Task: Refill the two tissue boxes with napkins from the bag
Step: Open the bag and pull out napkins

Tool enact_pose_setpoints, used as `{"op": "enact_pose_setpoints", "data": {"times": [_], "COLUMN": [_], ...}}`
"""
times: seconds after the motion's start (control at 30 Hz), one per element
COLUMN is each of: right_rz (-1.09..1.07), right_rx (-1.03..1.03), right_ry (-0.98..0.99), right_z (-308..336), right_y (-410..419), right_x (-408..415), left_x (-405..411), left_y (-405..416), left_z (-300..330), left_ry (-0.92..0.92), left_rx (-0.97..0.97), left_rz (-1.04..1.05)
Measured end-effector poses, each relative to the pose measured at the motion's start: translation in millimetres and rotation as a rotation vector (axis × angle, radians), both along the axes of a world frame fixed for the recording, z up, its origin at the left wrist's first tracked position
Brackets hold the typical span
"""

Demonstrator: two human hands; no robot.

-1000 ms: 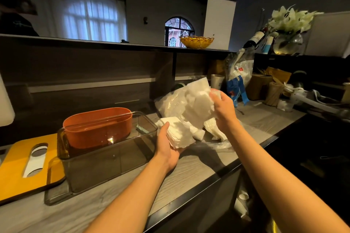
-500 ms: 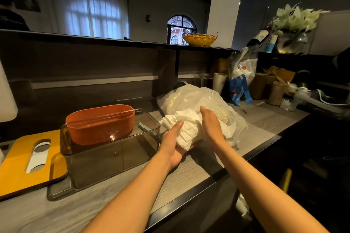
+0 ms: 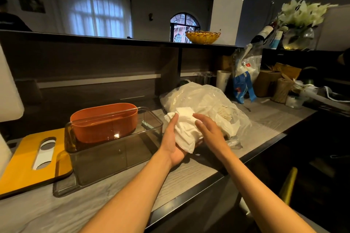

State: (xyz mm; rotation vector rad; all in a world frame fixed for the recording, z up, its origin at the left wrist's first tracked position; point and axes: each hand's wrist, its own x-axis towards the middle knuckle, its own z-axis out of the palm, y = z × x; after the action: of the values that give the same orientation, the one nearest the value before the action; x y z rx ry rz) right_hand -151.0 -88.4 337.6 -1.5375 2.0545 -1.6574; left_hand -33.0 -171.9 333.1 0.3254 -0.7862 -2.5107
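Just right of the clear box (image 3: pixel 115 149), the left hand (image 3: pixel 171 142) cups a loose stack of napkins (image 3: pixel 184 130) from below, fingers curled up its side, likely to keep the sheets squared. The right hand (image 3: pixel 210 131) lies flat and relaxed on top, steadying them. Behind the stack sits the plastic bag (image 3: pixel 208 104), slumped on the desk (image 3: pixel 265 123). The orange box (image 3: pixel 104 121) rests inside the clear box, apparently awaiting filling.
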Motion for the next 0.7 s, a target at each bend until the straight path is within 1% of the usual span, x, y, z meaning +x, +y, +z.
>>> {"op": "enact_pose_setpoints", "data": {"times": [0.1,0.17,0.23,0.3,0.43,0.53,0.63,0.7], "right_rz": [-0.172,-0.232,-0.195,-0.158,-0.158,-0.196,-0.188,-0.132], "right_rx": [-0.071,-0.039,-0.037,-0.102,-0.179,-0.23,-0.391,-0.506], "right_ry": [-0.135,-0.149,-0.122,-0.143,-0.249,-0.304,-0.452,-0.641], "right_z": [-3.8,-6.3,-6.6,-4.6,-4.6,-3.5,-0.2,1.1], "right_y": [-3.5,-3.4,-2.4,-0.3,1.7,0.4,3.6,8.4], "right_x": [-0.4,-0.2,-0.7,-1.2,-3.6,-7.0,-12.8,-15.1], "left_x": [-1.7,-5.0,-8.4,-10.3,-8.9,-6.8,-8.4,-10.7], "left_y": [-1.3,-2.9,-3.6,-4.5,-4.3,-1.0,-1.2,-2.4], "left_z": [-1.0,-4.2,-6.9,-9.7,-9.6,-4.3,-4.7,-5.8], "left_ry": [-0.019,-0.058,-0.107,-0.125,-0.068,-0.043,-0.081,-0.116], "left_rx": [-0.036,-0.098,-0.163,-0.184,-0.152,-0.075,-0.054,-0.052], "left_rz": [0.046,0.109,0.18,0.212,0.149,0.132,0.162,0.18]}}
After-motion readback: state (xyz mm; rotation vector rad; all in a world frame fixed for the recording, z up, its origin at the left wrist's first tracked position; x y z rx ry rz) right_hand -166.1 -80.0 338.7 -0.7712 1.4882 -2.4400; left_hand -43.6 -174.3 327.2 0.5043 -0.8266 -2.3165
